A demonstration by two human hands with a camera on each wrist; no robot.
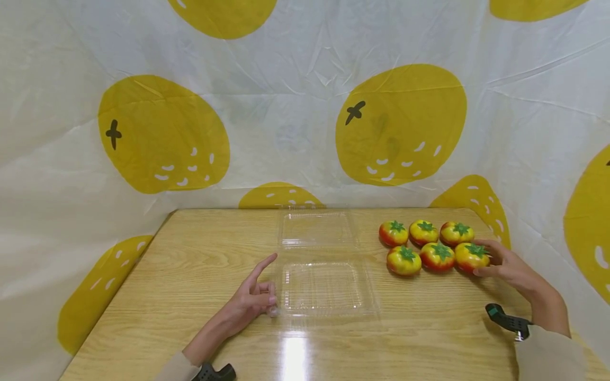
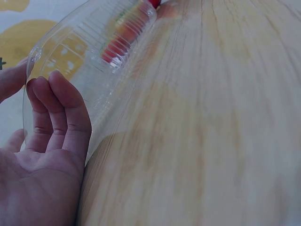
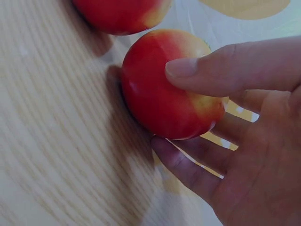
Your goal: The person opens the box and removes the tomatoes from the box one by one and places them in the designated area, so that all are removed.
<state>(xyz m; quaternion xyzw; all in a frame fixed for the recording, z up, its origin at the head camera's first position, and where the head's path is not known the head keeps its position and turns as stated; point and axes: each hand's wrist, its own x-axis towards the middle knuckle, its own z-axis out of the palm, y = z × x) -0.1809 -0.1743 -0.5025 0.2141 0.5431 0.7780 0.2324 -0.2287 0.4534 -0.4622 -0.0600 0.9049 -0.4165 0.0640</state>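
My right hand (image 1: 514, 270) holds the near right tomato (image 1: 469, 259), a red and yellow one with a green star-shaped top. In the right wrist view the thumb (image 3: 188, 75) lies on its side and the other fingers curl round it. Several like tomatoes, among them a middle one (image 1: 437, 257), sit in two rows to the left of this hand. A clear plastic container (image 1: 329, 309) with its lid (image 1: 316, 230) folded back lies at mid-table. My left hand (image 1: 245, 307) pinches its left rim, index finger stretched out, other fingers curled under the edge.
The wooden table (image 1: 205, 254) runs back to a white curtain (image 1: 281, 116) printed with big yellow fruits. Black straps with camera mounts (image 1: 510, 321) sit on both wrists. Light glares off the table in front of the container.
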